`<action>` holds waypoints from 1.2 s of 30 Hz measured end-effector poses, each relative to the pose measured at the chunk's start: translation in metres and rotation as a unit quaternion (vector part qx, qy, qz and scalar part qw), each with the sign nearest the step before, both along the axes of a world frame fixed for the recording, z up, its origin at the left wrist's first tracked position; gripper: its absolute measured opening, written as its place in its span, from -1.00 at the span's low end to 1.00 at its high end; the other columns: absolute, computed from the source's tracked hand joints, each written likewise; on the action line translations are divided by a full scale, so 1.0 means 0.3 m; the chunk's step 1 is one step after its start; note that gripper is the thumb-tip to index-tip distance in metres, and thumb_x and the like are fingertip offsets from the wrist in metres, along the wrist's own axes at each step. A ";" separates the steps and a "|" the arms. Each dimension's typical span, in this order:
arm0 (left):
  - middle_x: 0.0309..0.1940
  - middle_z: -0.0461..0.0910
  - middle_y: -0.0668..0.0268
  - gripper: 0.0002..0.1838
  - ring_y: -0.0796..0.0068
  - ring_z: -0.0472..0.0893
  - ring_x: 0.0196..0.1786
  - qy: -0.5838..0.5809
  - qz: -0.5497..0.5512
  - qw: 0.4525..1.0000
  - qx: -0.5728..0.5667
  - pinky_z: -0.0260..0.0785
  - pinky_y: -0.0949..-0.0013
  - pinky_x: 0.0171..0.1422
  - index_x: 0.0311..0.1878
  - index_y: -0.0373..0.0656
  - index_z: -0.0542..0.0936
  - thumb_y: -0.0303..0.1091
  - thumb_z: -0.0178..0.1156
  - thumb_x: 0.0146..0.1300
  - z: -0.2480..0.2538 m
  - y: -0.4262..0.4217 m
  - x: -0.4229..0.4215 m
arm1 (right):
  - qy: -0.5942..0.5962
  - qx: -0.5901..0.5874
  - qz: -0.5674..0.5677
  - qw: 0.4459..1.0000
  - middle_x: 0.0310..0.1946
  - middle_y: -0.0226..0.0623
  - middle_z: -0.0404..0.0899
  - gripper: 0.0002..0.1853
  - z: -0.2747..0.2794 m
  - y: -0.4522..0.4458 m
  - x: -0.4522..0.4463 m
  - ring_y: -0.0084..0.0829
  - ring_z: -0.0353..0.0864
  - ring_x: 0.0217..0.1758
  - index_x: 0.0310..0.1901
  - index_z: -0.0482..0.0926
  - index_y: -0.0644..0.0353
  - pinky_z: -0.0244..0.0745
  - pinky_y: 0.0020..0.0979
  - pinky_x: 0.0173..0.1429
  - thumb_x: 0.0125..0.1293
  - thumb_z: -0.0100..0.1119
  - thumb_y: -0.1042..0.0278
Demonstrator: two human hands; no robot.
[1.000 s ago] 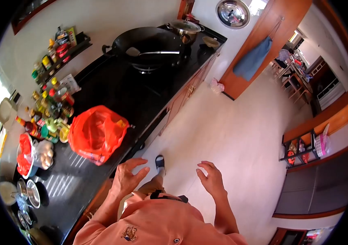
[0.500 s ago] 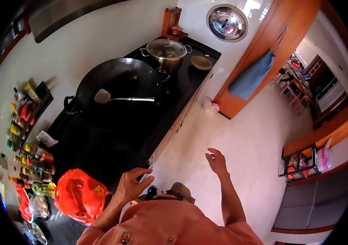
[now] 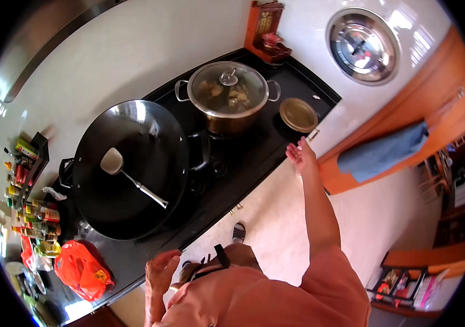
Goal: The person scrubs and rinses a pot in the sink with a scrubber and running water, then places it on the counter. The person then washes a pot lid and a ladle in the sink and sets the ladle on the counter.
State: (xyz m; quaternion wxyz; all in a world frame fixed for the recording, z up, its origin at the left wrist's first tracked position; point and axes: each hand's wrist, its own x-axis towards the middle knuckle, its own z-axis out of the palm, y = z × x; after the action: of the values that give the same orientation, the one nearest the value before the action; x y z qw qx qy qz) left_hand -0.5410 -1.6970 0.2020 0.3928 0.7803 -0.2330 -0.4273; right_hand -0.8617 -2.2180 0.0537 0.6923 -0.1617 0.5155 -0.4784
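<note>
My right hand (image 3: 301,156) reaches out just below a small brown bowl (image 3: 298,115) at the counter's right end; its fingers are spread and hold nothing. My left hand (image 3: 160,270) is low, near the counter's front edge, with thumb and fingers apart and nothing visible between them. Left of the bowl stands a steel pot (image 3: 227,117) under a glass lid (image 3: 231,87), with food showing through it. A large black wok (image 3: 129,207) sits farther left, and a spatula (image 3: 112,161) with a metal handle rests inside it.
A red plastic bag (image 3: 80,270) lies on the black counter (image 3: 216,196) at lower left, beside sauce bottles (image 3: 41,220). A round metal lid (image 3: 363,46) hangs on the wall. Blue cloth (image 3: 382,152) hangs from the wooden door (image 3: 439,109). A red wooden stand (image 3: 265,32) occupies the back corner.
The view has moved closer to the wok and pot. My right hand has stretched forward toward the bowl, its fingers opening out. My left hand stays low by the counter edge.
</note>
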 end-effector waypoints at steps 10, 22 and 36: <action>-0.12 0.76 0.30 -0.76 0.66 0.57 -0.19 -0.003 0.113 0.992 -0.056 0.41 0.49 -0.07 0.04 -0.24 0.72 -0.31 0.28 0.45 -0.024 -0.154 -0.158 | 0.001 0.041 -0.132 0.990 0.01 -0.15 0.64 -0.52 -0.203 -0.496 0.049 -0.16 0.71 -0.04 0.15 0.51 0.15 0.76 -0.11 0.04 0.46 0.21 -0.08; -0.09 0.78 0.17 -0.61 0.53 0.67 -0.03 0.005 0.195 0.978 -0.075 0.48 0.43 0.14 0.07 -0.35 0.71 -0.19 0.35 0.40 -0.049 0.082 -0.216 | 0.040 -0.033 -0.060 0.997 0.15 -0.20 0.57 -0.60 -0.131 -0.049 -0.064 -0.20 0.65 0.12 0.23 0.48 0.17 0.75 -0.13 0.03 0.39 0.22 0.37; 0.03 0.76 0.16 -0.54 0.28 0.73 -0.17 -0.081 0.361 0.927 -0.069 0.58 0.22 -0.02 0.13 -0.15 0.72 -0.01 0.34 0.33 0.002 1.347 -0.386 | 0.081 0.078 0.447 0.887 -0.03 -0.34 0.70 -0.66 0.066 1.691 0.363 -0.34 0.73 -0.08 0.10 0.57 0.10 0.70 -0.26 -0.16 0.29 0.19 0.34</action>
State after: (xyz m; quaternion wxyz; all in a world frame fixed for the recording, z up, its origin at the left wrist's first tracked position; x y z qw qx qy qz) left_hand -0.6567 -1.2930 0.2026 0.5535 0.8142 0.0045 -0.1752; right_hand -0.7527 -1.7108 0.0735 0.7993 -0.3589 0.4780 -0.0617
